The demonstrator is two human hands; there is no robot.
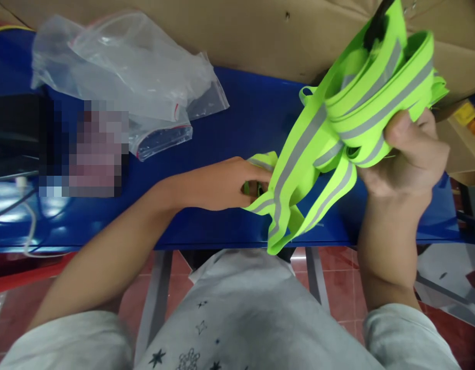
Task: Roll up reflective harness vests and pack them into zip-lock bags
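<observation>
A neon-green strap vest with grey reflective stripes [372, 97] is bunched in my right hand [409, 154], which is raised above the right part of the blue table [241, 118]. Loose straps hang down from the bundle to the table's front edge. My left hand [230, 182] rests low on the table and pinches the lower end of one hanging strap [260, 203]. A black clip or tab sticks out at the top of the bundle [376, 25].
Clear zip plastic bags [129, 72] lie at the table's back left. A blurred dark object with a white cable [29, 226] sits at the left. Brown cardboard [260, 31] stands behind the table; a cardboard box [467, 139] is at the right. Red floor tiles lie below.
</observation>
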